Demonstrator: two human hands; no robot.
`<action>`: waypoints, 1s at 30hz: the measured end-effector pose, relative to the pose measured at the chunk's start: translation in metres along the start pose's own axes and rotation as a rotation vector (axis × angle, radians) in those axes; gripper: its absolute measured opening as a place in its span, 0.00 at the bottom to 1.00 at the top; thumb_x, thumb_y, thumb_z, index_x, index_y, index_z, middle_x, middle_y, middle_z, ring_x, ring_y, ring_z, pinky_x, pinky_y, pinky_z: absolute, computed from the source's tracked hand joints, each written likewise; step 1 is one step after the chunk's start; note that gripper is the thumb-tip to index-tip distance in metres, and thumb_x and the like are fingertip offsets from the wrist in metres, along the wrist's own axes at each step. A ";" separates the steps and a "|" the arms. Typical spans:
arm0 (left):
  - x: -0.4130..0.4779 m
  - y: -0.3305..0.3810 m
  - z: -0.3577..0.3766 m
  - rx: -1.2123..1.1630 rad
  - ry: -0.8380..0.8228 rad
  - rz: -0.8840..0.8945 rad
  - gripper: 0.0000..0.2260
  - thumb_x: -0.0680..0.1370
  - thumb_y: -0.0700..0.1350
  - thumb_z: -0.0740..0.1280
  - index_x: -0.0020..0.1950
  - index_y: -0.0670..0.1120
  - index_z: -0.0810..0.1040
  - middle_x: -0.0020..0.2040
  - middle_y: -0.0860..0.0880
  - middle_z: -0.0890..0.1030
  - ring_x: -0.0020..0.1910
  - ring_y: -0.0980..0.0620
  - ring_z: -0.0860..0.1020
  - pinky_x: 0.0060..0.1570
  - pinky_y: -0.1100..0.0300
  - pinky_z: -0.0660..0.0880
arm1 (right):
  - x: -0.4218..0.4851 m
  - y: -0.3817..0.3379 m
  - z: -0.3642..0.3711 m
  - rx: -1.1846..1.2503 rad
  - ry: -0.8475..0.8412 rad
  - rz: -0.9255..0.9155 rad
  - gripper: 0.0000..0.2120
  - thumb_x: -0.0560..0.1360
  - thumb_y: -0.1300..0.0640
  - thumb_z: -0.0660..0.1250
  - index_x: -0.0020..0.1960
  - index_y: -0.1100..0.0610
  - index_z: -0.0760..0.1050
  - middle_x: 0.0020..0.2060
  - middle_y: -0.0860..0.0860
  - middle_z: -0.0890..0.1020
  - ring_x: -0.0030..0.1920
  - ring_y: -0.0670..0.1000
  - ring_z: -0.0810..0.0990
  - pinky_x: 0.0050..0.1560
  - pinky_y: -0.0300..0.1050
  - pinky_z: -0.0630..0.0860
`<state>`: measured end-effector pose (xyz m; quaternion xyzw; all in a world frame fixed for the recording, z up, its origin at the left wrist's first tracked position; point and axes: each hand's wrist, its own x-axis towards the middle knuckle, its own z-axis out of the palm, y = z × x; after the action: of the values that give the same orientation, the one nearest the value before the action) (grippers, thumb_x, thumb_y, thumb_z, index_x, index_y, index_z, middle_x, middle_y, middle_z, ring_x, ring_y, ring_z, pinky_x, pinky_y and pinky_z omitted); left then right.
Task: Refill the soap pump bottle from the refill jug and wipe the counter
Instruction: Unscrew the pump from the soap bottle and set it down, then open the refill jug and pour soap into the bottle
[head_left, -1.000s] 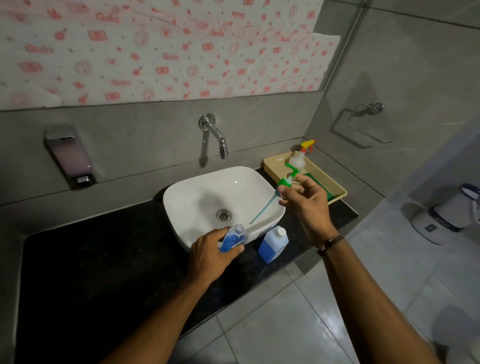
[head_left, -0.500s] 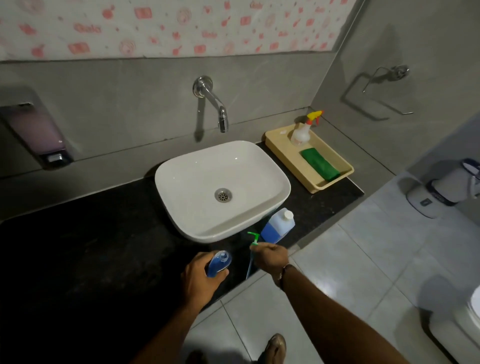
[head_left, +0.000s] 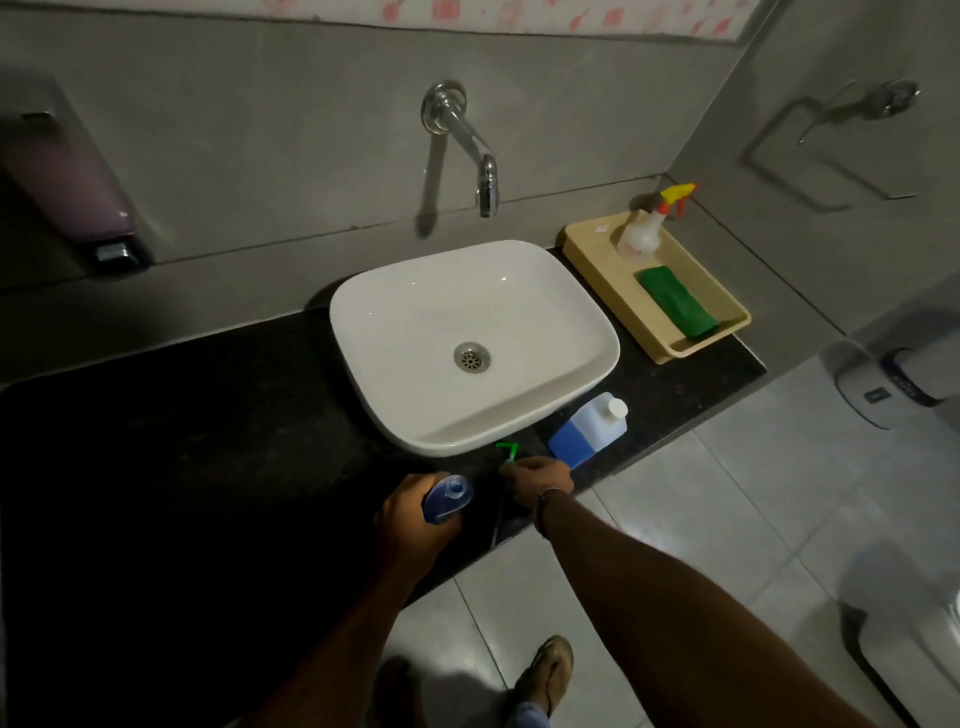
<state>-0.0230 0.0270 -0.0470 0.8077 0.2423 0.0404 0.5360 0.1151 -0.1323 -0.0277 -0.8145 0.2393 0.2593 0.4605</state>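
Observation:
My left hand (head_left: 415, 525) grips the blue soap bottle (head_left: 448, 498) upright on the black counter (head_left: 182, 467), its neck uncovered. Just right of it, my right hand (head_left: 540, 480) holds the green pump head (head_left: 506, 451), low over the counter's front edge, with the thin dip tube (head_left: 498, 519) hanging down beside the bottle. The refill jug (head_left: 589, 428), translucent with blue liquid and a white cap, stands on the counter right of my right hand, below the basin. A green cloth (head_left: 675, 306) lies in the beige tray (head_left: 587, 244).
A white basin (head_left: 519, 415) sits mid-counter under a chrome wall tap (head_left: 465, 140). A spray bottle (head_left: 649, 228) with a yellow and red trigger stands in the tray. A wall dispenser (head_left: 72, 192) hangs at left. My sandalled foot (head_left: 545, 670) stands on the grey floor tiles.
My right hand lowered the pump head from above the basin to the counter's front edge beside the bottle. The camera tilted downward. My left hand kept its hold on the bottle.

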 end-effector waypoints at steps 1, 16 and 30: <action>0.001 -0.001 0.000 0.013 -0.005 -0.008 0.17 0.66 0.45 0.77 0.54 0.54 0.84 0.46 0.56 0.84 0.45 0.53 0.84 0.48 0.55 0.81 | 0.000 0.000 0.001 -0.008 0.001 -0.005 0.15 0.74 0.54 0.77 0.59 0.57 0.83 0.56 0.57 0.84 0.54 0.56 0.84 0.60 0.53 0.82; -0.046 0.008 -0.005 -0.007 0.263 0.003 0.40 0.57 0.46 0.86 0.67 0.47 0.78 0.60 0.47 0.79 0.56 0.46 0.80 0.55 0.47 0.79 | -0.014 0.007 -0.004 0.016 0.007 -0.049 0.25 0.72 0.52 0.78 0.66 0.58 0.79 0.62 0.56 0.82 0.60 0.56 0.82 0.63 0.55 0.80; -0.037 0.138 0.100 0.050 -0.062 0.148 0.34 0.70 0.50 0.81 0.74 0.54 0.72 0.73 0.50 0.76 0.72 0.48 0.74 0.69 0.46 0.76 | -0.023 -0.001 -0.145 -0.066 0.214 -0.227 0.14 0.69 0.54 0.80 0.52 0.50 0.80 0.46 0.48 0.84 0.48 0.49 0.83 0.55 0.54 0.83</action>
<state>0.0250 -0.1160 0.0397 0.8374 0.1660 0.0489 0.5185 0.1280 -0.2550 0.0517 -0.8740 0.1846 0.1251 0.4317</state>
